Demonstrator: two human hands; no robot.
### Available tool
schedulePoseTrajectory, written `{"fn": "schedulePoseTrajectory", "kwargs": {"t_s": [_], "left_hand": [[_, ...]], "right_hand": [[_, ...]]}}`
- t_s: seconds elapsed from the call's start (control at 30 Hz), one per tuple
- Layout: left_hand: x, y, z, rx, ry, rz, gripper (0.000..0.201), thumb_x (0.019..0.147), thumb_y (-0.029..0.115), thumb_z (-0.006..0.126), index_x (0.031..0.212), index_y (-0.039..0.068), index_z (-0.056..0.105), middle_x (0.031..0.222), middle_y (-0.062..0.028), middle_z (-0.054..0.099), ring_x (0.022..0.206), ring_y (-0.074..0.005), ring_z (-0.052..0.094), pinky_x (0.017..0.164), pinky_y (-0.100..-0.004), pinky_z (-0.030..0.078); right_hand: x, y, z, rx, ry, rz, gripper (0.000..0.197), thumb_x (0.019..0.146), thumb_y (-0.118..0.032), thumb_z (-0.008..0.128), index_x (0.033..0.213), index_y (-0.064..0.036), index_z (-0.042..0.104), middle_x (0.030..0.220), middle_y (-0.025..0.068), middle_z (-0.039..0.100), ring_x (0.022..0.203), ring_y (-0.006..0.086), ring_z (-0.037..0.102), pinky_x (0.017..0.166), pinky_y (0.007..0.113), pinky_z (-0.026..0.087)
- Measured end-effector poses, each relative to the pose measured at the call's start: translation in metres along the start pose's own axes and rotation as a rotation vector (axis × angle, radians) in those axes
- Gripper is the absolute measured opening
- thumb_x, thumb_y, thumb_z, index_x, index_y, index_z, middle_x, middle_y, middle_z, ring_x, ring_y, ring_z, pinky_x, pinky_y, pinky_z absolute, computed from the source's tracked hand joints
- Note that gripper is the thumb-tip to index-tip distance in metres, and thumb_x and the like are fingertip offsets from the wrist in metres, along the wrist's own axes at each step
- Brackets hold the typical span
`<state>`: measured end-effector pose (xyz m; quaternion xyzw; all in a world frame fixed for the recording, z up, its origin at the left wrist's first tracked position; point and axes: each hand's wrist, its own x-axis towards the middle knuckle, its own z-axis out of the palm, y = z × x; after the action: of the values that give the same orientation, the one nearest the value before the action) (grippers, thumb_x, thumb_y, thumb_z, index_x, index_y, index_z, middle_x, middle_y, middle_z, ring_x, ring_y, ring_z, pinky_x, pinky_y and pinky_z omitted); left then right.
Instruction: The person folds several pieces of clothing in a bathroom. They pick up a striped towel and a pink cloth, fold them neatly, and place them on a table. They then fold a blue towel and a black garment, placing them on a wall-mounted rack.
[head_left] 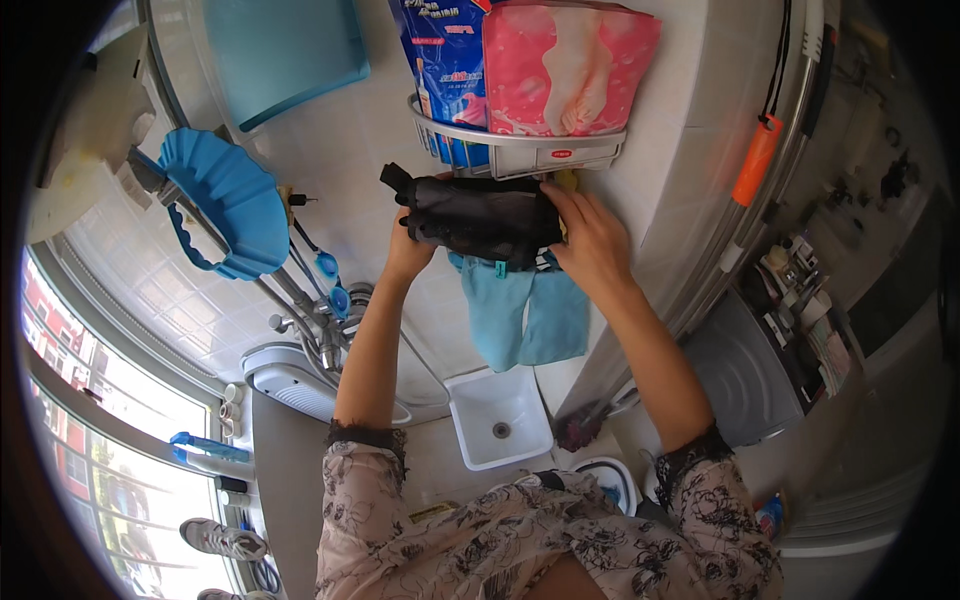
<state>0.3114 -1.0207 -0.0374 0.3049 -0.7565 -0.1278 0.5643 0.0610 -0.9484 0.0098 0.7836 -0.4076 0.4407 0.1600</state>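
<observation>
A black pouch-like bag (485, 218), partly see-through, with a short strap at its upper left, is held up before the wall. My left hand (408, 250) grips its left end, the fingers mostly hidden behind it. On the other end, my right hand (592, 232) has its fingers closed over the edge. A light blue cloth (525, 315) with two hanging panels shows right below the bag; whether it touches the bag I cannot tell. Just above my hands sits a wire rack (520, 137) carrying a blue packet (445, 80) and a pink packet (572, 70).
At left hang a blue scalloped shampoo visor (225, 205) and blue swim goggles (333, 285), near a metal shower tap (325, 335). A white basin (500, 420) stands low ahead. Poles with an orange handle (757, 162) lean at right. Sneakers (222, 540) rest by the window.
</observation>
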Motion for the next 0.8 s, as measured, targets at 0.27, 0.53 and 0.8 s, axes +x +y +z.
{"fn": "schedulePoseTrajectory", "kwargs": {"t_s": [0.27,0.53,0.8], "left_hand": [[0.001,-0.012,-0.001,-0.272,-0.171,-0.251,0.047,0.065,-0.001,0.075,0.107,0.003,0.054,0.104,-0.006,0.06,0.094,-0.0158,0.057,0.083,-0.0322,0.046],[-0.007,-0.034,0.0,-0.173,-0.299,-0.277,0.044,0.078,0.015,0.064,0.119,0.003,0.051,0.119,-0.0108,0.054,0.109,-0.022,0.05,0.094,-0.0333,0.04],[0.001,-0.025,0.01,-0.1,-0.449,-0.343,0.05,0.08,0.021,0.062,0.126,0.007,0.047,0.128,-0.0103,0.049,0.115,-0.0237,0.047,0.098,-0.035,0.037]], "right_hand": [[-0.001,-0.009,-0.012,-0.035,-0.089,0.15,0.057,0.065,-0.014,0.074,0.115,-0.0033,0.048,0.092,0.0148,0.058,0.085,0.0333,0.055,0.072,0.04,0.045],[-0.001,-0.013,0.0,-0.054,0.061,-0.056,0.045,0.063,-0.003,0.069,0.104,-0.0037,0.05,0.098,0.0131,0.059,0.092,0.0312,0.056,0.077,0.038,0.046],[0.002,-0.002,0.012,-0.044,0.242,-0.112,0.038,0.06,0.001,0.061,0.096,-0.0037,0.051,0.095,0.0097,0.061,0.083,0.0267,0.059,0.068,0.035,0.05]]}}
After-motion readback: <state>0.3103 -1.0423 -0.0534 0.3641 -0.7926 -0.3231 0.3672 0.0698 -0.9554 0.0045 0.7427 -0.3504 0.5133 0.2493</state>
